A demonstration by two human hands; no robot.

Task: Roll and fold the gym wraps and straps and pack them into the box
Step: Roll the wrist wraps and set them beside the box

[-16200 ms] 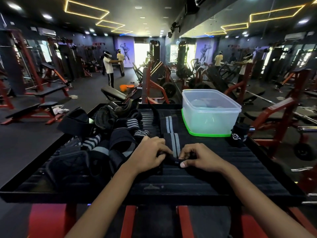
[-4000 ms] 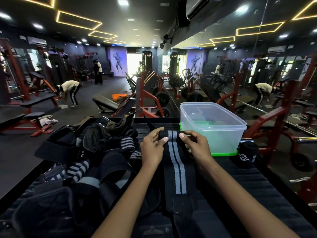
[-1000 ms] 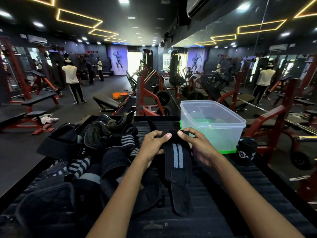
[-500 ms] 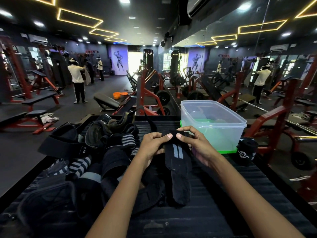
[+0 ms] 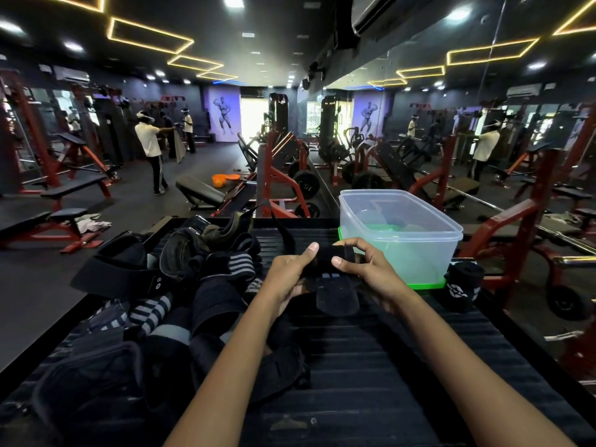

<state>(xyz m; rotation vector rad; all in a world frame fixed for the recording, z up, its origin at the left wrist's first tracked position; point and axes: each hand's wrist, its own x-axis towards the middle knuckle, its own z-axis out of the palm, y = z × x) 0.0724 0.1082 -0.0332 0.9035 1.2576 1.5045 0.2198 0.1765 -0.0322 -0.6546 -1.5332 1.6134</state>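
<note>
Both hands hold a rolled black wrap (image 5: pixel 325 258) above the middle of the ribbed black surface (image 5: pixel 371 366), the left hand (image 5: pixel 288 274) and right hand (image 5: pixel 366 269) each with a closed grip around one end, its loose tab hanging down between them. A heap of dark straps and striped wraps (image 5: pixel 180 285) covers the surface's left side, while the clear box (image 5: pixel 400 233) stands at the far right with another rolled wrap (image 5: pixel 462 285) just beside it. Beyond lies a dim gym of red machines, benches and mirrored walls, with people (image 5: pixel 151 156) standing far left

Black ribbed worktop (image 5: pixel 371 366)
A heap of wraps and straps (image 5: pixel 167 285) lies left; a clear box (image 5: pixel 400 233) and a rolled wrap (image 5: pixel 461 285) stand right.
</note>
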